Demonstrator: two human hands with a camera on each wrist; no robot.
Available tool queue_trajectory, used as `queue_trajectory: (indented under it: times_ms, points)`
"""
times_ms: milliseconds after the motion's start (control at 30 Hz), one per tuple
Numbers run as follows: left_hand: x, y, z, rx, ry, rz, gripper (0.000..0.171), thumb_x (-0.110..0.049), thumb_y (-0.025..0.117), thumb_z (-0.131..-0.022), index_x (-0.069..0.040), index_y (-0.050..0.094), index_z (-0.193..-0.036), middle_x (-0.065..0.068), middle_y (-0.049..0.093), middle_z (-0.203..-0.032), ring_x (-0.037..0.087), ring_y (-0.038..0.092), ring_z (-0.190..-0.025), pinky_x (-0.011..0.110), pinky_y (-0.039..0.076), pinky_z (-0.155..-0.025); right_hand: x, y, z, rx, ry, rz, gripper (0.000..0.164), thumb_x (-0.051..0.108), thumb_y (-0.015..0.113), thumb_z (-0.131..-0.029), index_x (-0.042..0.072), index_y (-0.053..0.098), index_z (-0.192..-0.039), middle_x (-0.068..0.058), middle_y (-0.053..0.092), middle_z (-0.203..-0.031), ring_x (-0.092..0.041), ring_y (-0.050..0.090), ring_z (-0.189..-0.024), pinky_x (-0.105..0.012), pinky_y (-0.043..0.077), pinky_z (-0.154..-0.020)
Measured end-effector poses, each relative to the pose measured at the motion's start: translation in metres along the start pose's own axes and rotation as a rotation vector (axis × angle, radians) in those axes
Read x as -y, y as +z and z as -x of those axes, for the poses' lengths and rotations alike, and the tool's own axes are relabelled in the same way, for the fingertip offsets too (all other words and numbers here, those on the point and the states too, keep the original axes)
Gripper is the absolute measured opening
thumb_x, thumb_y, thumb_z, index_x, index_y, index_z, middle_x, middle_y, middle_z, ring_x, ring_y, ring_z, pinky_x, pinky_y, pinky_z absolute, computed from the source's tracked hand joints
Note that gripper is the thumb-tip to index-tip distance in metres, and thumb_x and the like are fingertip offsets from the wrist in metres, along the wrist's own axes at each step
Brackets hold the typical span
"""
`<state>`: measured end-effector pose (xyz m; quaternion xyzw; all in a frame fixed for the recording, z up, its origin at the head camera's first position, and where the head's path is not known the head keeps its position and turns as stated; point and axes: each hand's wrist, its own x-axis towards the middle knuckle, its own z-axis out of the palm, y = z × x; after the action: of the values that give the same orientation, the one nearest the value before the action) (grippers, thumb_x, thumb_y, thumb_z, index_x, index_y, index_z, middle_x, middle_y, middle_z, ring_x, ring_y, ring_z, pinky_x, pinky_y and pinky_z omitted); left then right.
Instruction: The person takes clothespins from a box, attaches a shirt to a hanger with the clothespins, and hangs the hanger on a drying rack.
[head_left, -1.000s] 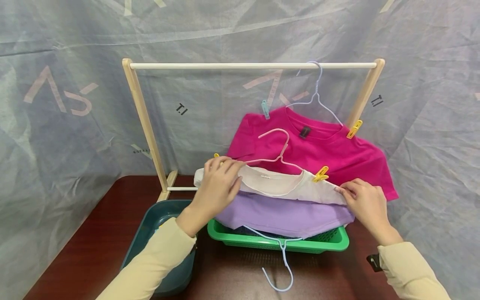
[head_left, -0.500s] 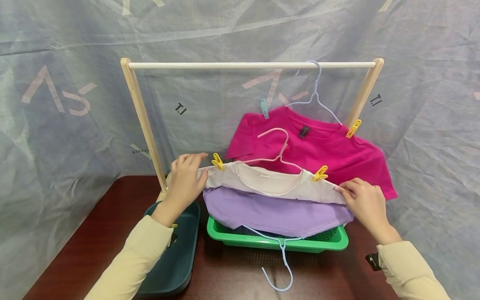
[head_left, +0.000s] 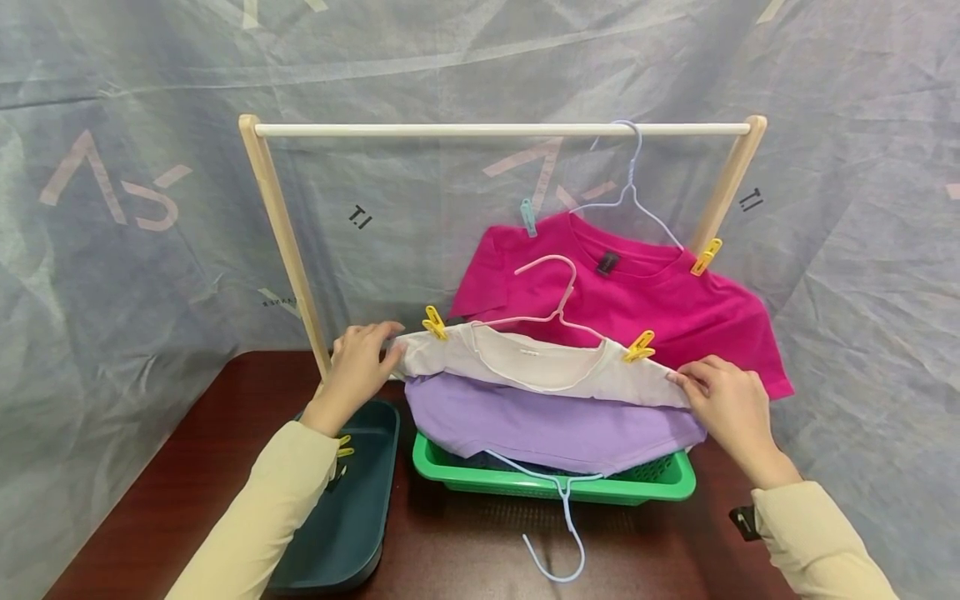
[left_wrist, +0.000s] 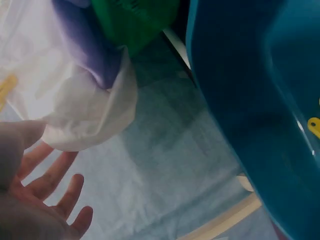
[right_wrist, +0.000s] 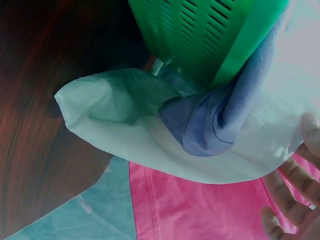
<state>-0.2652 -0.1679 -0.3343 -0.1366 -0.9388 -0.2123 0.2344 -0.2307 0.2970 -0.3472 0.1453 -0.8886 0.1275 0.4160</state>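
Note:
A white T-shirt (head_left: 450,354) on a pink wire hanger (head_left: 558,314) lies spread over a purple garment (head_left: 555,425). Yellow clothespins sit at both its shoulders, left (head_left: 434,323) and right (head_left: 640,346). My right hand (head_left: 726,408) pinches the shirt's right sleeve between thumb and fingers. At the left sleeve, my left hand (head_left: 356,367) holds the edge, thumb in front and fingers behind. The left wrist view shows the white sleeve (left_wrist: 95,120) against that thumb, the other fingers spread. In the right wrist view the right sleeve (right_wrist: 225,170) droops from the fingers.
Below the clothes stands a green basket (head_left: 487,479), a blue hanger (head_left: 567,500) poking over its front. A dark teal tray (head_left: 386,475) with clothespins sits left. On the rack's white rail (head_left: 450,131) hangs a magenta T-shirt (head_left: 630,300) with a blue and a yellow clothespin.
My left hand has moved left from the shirt's left shoulder, uncovering the yellow clothespin, then down slightly onto the left sleeve edge. My right hand keeps its pinch on the right sleeve.

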Motion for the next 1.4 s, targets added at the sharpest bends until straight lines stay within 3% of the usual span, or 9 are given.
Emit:
queue_trajectory:
  times_ms: [400, 767, 1400]
  points:
    - [0.008, 0.011, -0.007, -0.02, 0.039, -0.015, 0.02, -0.023, 0.054, -0.092, -0.012, 0.066, -0.104, 0.01, 0.068, -0.102, 0.036, 0.057, -0.097, 0.055, 0.038, -0.083, 0.0, 0.0, 0.0, 0.012, 0.017, 0.003, 0.014, 0.014, 0.077, -0.067, 0.006, 0.071, -0.077, -0.009, 0.066, -0.072, -0.029, 0.06, -0.059, -0.039, 0.038, -0.052]
    - [0.005, 0.009, -0.008, -0.072, 0.059, -0.077, 0.018, -0.024, 0.054, -0.092, -0.012, 0.066, -0.099, 0.009, 0.069, -0.096, 0.034, 0.058, -0.091, 0.055, 0.038, -0.081, 0.0, -0.002, -0.002, -0.003, 0.004, 0.004, 0.012, 0.013, 0.075, -0.068, 0.006, 0.07, -0.076, -0.008, 0.065, -0.072, -0.027, 0.058, -0.058, -0.039, 0.037, -0.053]
    - [-0.003, -0.014, -0.034, -0.194, 0.08, -0.073, 0.016, -0.023, 0.056, -0.09, -0.01, 0.066, -0.094, 0.009, 0.07, -0.088, 0.034, 0.057, -0.087, 0.053, 0.038, -0.077, 0.007, -0.023, -0.042, -0.127, -0.042, 0.032, 0.011, 0.014, 0.071, -0.073, 0.003, 0.068, -0.074, -0.011, 0.064, -0.071, -0.028, 0.056, -0.059, -0.039, 0.033, -0.053]
